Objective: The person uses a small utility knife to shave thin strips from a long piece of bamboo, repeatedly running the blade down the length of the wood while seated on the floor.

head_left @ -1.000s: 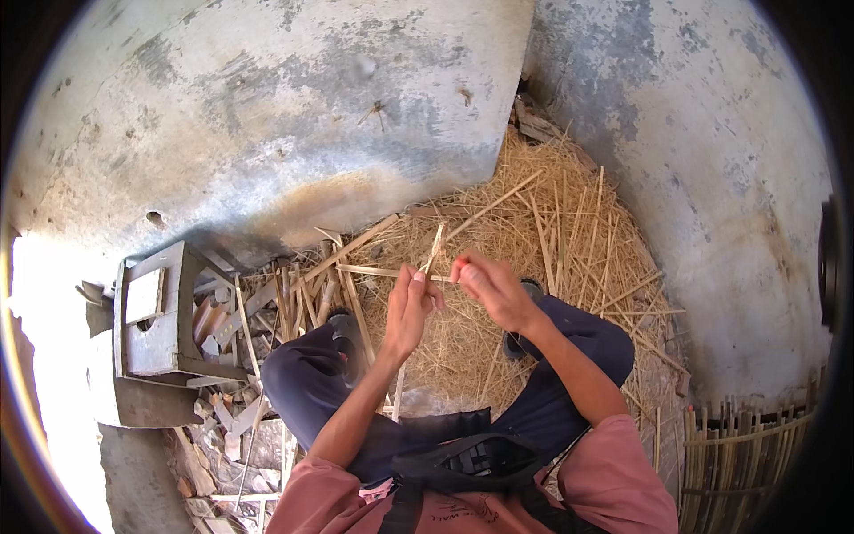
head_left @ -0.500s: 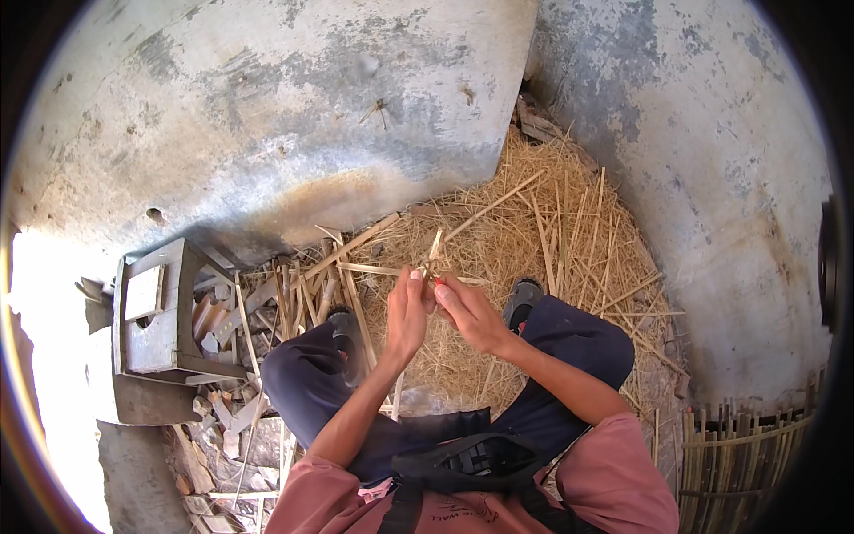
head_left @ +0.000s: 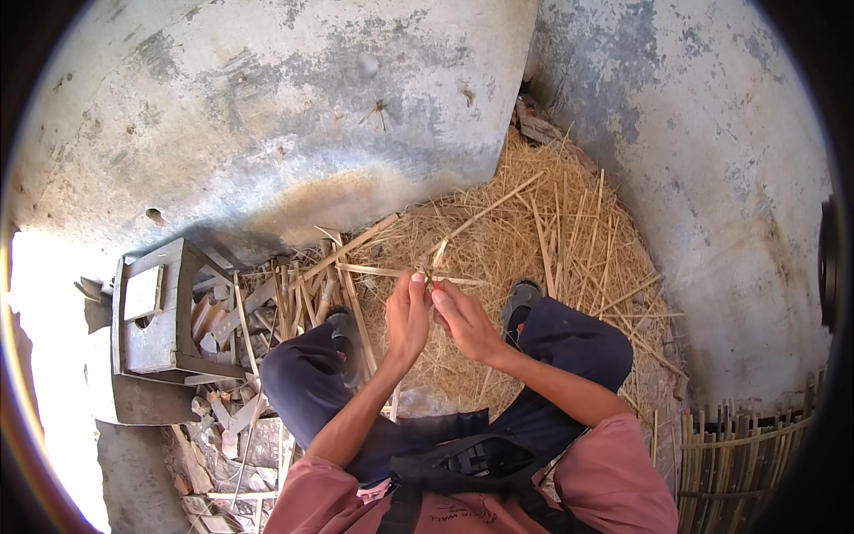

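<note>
My left hand and my right hand meet in front of me, above the straw between my feet. The left fingers are closed on a short pale wooden strip, which looks like split bamboo and points away from me. Its near end is hidden by the fingers. In my closed right hand is a small red-handled tool; only a bit of red shows, and its working end is too small to make out. My right thumb lies close to the left fingertips.
Straw-like shavings cover the floor, with long strips at the right. A weathered wooden box frame stands at left among rubble. A slatted bamboo basket is at lower right. Walls rise ahead and at right.
My right hand has shifted slightly left and toward me, its thumb nearer the left fingers. The pale strip's tip sits slightly lower in view. Both hands keep their hold.
</note>
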Demonstrator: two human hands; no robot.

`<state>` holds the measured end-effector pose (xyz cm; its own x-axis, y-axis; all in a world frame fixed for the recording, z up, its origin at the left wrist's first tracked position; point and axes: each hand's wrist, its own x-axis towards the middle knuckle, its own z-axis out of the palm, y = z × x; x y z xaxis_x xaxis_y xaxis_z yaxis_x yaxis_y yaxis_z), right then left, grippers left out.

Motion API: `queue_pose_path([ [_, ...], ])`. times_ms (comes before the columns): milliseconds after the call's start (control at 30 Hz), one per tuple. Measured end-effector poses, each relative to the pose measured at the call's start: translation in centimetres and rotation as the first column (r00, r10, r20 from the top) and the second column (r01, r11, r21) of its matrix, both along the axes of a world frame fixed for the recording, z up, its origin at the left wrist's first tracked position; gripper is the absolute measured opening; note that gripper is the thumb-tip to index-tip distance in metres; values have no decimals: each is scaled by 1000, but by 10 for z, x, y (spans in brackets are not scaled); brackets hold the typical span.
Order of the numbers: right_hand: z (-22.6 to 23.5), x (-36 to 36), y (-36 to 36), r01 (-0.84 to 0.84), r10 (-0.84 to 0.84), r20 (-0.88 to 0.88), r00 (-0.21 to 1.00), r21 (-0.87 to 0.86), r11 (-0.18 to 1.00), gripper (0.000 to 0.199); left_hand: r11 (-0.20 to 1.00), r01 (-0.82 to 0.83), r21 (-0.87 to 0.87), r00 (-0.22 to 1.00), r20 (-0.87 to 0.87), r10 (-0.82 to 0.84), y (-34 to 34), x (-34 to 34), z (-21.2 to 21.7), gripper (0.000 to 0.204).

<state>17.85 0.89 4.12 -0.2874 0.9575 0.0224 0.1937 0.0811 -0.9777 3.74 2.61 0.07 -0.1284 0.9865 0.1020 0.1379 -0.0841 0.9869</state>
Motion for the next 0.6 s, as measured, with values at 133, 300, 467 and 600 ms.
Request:
queue_pose_path([
  [133,1,-1,-1,8,-8,-7,1000,8,1000,39,1000,3,8,1000,18,-3,-1,0,2,37],
  [300,1,-3,-3,11,-11,-1,1000,31,999,39,999,-16,38,1000,22,15,-2,0,2,39],
  [467,-1,-2,-4,14,-13,-9,1000,36,999,38,1000,-8,24,996,87,6,0,-1,4,38],
  [600,-1,-2,-4,23,-23,-27,999,20,1000,38,1000,9,27,987,158,-13,2,-1,3,38],
])
